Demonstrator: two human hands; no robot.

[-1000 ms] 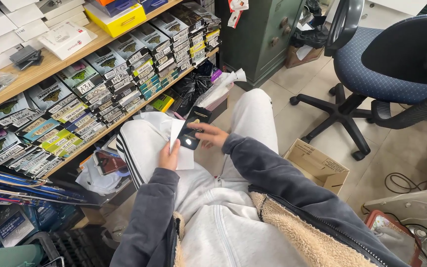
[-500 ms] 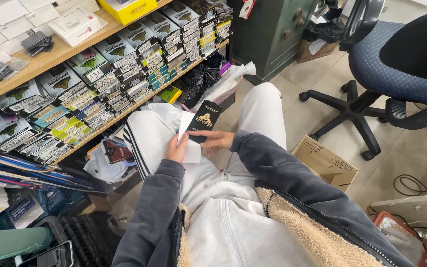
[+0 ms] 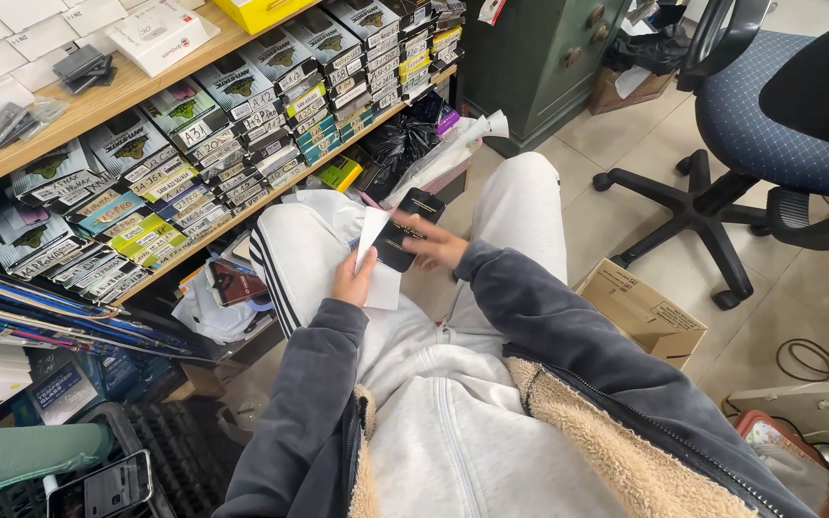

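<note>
Two hands meet over the lap of a seated person in light grey joggers and a dark fleece-lined jacket. The left hand (image 3: 352, 281) has its grip closed on a white sheet of paper (image 3: 376, 259), thumb on the front, holding it upright just above the left thigh. The right hand (image 3: 434, 245) has its fingers pinched shut on a small black card-like packet (image 3: 407, 228) with gold print, tilted and overlapping the paper's right edge, so the two are touching or very nearly so.

Around them it's pretty cluttered. To the left runs a wooden shelf (image 3: 98, 105) with white boxes on top, and below it sit rows of flat packaged boxes (image 3: 194, 153) with handwritten labels on their ends. A black plastic bag (image 3: 395, 144) sits on the floor just beyond the knees. A brown cardboard box (image 3: 640, 312) lies on the tiled floor by the right leg, near the base of a blue office chair (image 3: 769, 125). A green metal cabinet (image 3: 539, 58) stands further back.
</note>
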